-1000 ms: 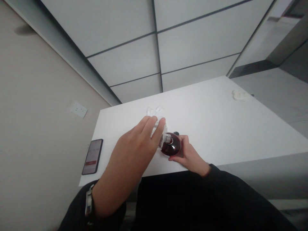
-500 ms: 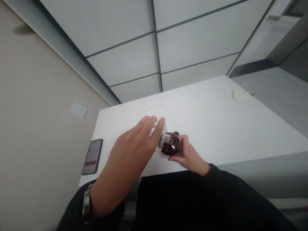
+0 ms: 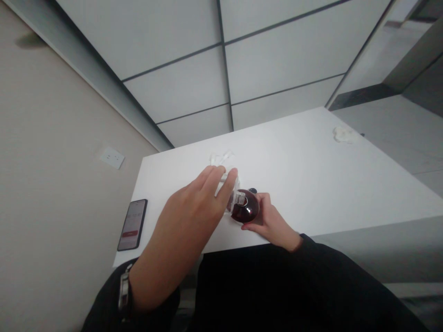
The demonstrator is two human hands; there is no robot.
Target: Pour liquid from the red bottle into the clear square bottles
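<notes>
Soft, flat indoor light, dim overall; source can't be told. White table [image 3: 294,175] brightest, cabinet panels [image 3: 187,87] dull grey. Small sharp glints on the dark red bottle [image 3: 245,214]. Black sleeves [image 3: 332,272] crushed, folds mostly lost. Clear plastic pieces [image 3: 223,157] wash out against the white. Phone [image 3: 132,224] digits too soft to read. Wide-lens stretch toward edges; upper-left dark smudge [image 3: 31,40] out of focus, upper-right corner smeary.
</notes>
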